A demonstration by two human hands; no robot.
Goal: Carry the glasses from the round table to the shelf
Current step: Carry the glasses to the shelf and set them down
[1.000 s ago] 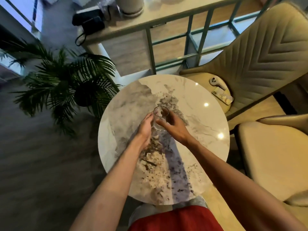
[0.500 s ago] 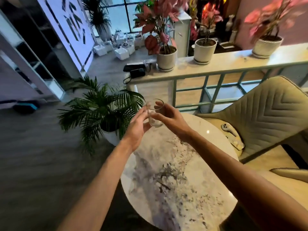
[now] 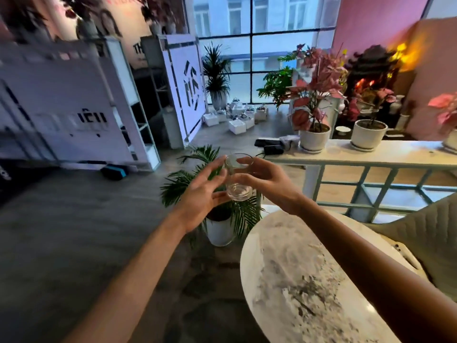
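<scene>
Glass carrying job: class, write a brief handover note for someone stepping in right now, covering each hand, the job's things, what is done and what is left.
Right hand: holds the glass by its side, upright.
Left hand: fingers spread, steadying the glass on its other side.
Glass: lifted clear of the round table, out over the floor plant.
Done: pickup.
Left: walk it to the white shelf at the left and set it down. No other glasses in view.

Green palm [image 3: 197, 179] in white pot on grey floor. Two pink-leaved plants [image 3: 312, 100] in white pots along ledge [image 3: 371, 154]; black pouch [image 3: 269, 146] at its left end.
</scene>
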